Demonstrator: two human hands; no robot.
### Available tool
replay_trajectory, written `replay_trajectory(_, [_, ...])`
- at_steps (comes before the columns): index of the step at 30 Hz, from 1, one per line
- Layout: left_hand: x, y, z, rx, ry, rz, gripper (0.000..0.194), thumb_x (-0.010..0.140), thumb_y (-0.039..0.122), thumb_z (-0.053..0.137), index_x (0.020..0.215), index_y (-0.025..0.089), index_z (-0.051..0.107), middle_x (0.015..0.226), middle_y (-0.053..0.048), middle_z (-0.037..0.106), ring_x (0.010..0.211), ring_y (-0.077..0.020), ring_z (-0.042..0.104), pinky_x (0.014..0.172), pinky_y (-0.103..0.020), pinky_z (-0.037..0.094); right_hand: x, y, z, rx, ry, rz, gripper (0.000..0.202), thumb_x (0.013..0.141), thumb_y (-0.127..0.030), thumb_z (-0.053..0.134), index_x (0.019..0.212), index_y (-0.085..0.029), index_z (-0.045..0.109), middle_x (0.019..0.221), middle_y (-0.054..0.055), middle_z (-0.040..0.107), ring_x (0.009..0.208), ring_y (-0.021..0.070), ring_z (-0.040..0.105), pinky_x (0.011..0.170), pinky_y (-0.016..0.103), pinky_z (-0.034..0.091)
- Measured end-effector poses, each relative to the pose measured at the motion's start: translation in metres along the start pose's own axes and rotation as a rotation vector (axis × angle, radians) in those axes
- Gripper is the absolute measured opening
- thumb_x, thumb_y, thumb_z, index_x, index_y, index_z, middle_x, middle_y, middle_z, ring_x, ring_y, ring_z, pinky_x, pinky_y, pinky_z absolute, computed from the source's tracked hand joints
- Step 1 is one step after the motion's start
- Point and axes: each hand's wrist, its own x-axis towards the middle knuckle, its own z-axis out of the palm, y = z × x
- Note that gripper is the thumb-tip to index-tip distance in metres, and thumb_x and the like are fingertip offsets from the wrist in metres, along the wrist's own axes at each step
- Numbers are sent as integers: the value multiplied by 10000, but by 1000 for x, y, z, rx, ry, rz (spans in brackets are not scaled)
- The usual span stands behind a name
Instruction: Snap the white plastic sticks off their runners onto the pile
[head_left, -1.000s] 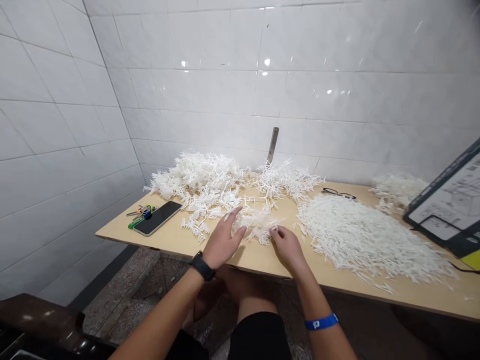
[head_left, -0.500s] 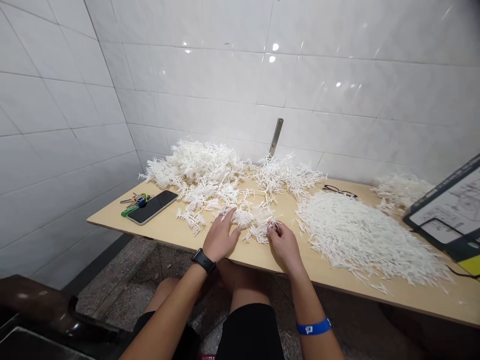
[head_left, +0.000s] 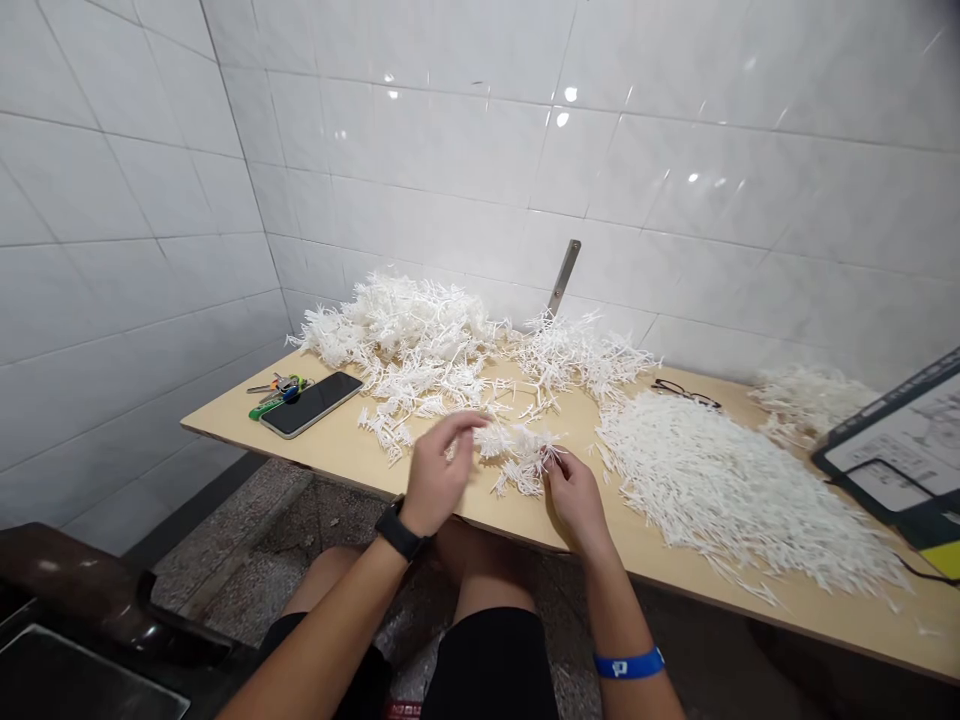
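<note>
White branching plastic pieces lie in a tangled heap at the back left of the wooden table. A smaller clump is near the front edge, between my hands. My right hand pinches a white branched piece at that clump's right side. My left hand is raised at the clump's left, thumb and fingers apart, with nothing visible in it. To the right spreads a large pile of loose white sticks.
A black phone and keys lie at the table's left. Eyeglasses rest behind the stick pile, near another white pile. A dark-edged box stands at the right. A metal bracket rises at the tiled wall.
My left hand has lifted off the white pieces and its fingers have turned inward. My right hand keeps its pinch at nearly the same spot. The view has shifted slightly.
</note>
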Motion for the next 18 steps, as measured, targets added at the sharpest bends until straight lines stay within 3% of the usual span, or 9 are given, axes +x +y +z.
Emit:
replay_trajectory(3, [25,8,23,136,-389,114,291,886,313,456,1096,198,622,1129,-68,652,1063,-194,584,959,-342,433,-1,-2,0,15,-6,4,325,813,-386,474,943,-152,659,965,111,692,883,240,589,800,321,416])
replay_trajectory(5, [51,0,38,349,-587,39,472,762,405,629,1170,172,577,1127,-106,646,1014,-251,589,860,-351,453,-3,-3,-1,13,50,37,319,814,-392,472,929,-157,655,950,104,690,863,238,587,787,324,419])
replay_trajectory(7, [74,-14,50,500,-864,-74,472,664,494,696,991,159,632,928,-99,676,838,-255,604,701,-321,441,-5,-4,-1,13,126,81,312,811,-405,477,897,-160,651,907,97,686,820,235,584,753,324,422])
replay_trajectory(9, [90,-30,60,469,-1037,-82,377,690,541,642,719,167,601,698,-50,621,666,-199,555,593,-287,374,-7,-5,-2,29,193,114,301,802,-405,487,884,-163,646,864,89,677,774,228,577,706,317,423])
replay_trajectory(11, [95,-43,69,356,-1034,-110,379,734,533,586,628,175,522,609,-14,545,581,-153,486,549,-274,319,-9,-5,-2,48,294,125,291,792,-391,498,911,-163,634,869,88,664,756,218,573,674,305,421])
replay_trajectory(14, [87,-58,83,275,-745,-183,314,825,456,461,673,180,476,619,2,511,568,-135,442,550,-272,302,-12,-7,-3,43,478,118,268,798,-365,497,941,-165,605,886,85,645,733,198,561,655,288,415])
replay_trajectory(16, [79,-64,90,239,-553,-186,296,871,421,380,719,181,462,658,-2,516,599,-137,443,570,-272,311,-13,-10,-2,-23,461,89,234,822,-368,485,887,-174,597,824,66,634,686,184,538,636,281,400])
replay_trajectory(18, [74,-68,93,178,-471,-186,306,893,429,348,757,179,460,685,-6,527,627,-141,458,588,-271,328,-14,-14,-1,-105,322,42,254,849,-401,469,797,-183,588,737,46,616,638,176,509,609,278,377])
